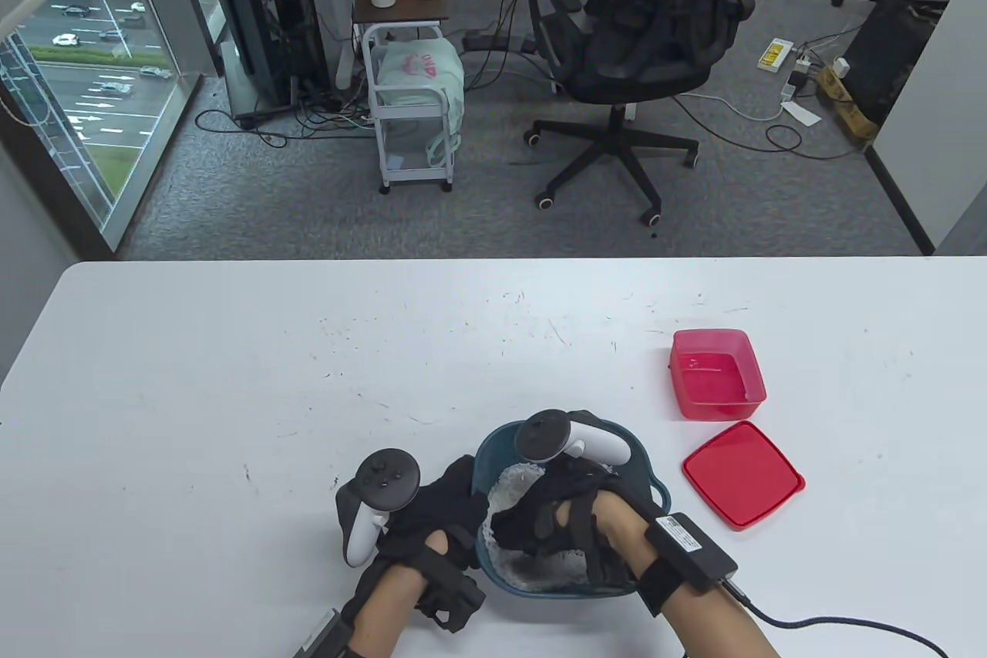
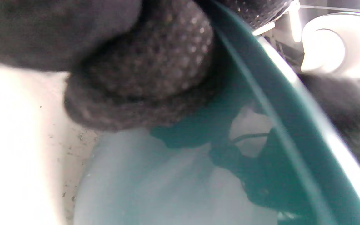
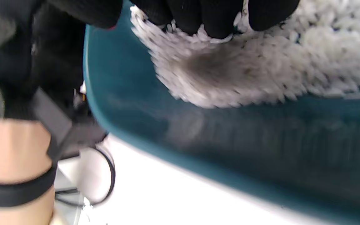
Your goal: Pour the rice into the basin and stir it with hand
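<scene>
Right hand (image 1: 559,515) sits inside the teal basin (image 1: 493,450), fingers (image 3: 214,18) curled into the rice (image 3: 245,78); loose, light grains will slide apart; left hand (image 1: 432,511) grips the basin's rim; the emptied red container (image 1: 717,372) and lid (image 1: 742,474) lie nearby.

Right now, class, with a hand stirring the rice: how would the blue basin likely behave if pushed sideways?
The basin looks like thin plastic on a smooth table, so it would probably slide easily. The left hand at its rim suggests it needs steadying. The rice adds little weight, likely.
</scene>
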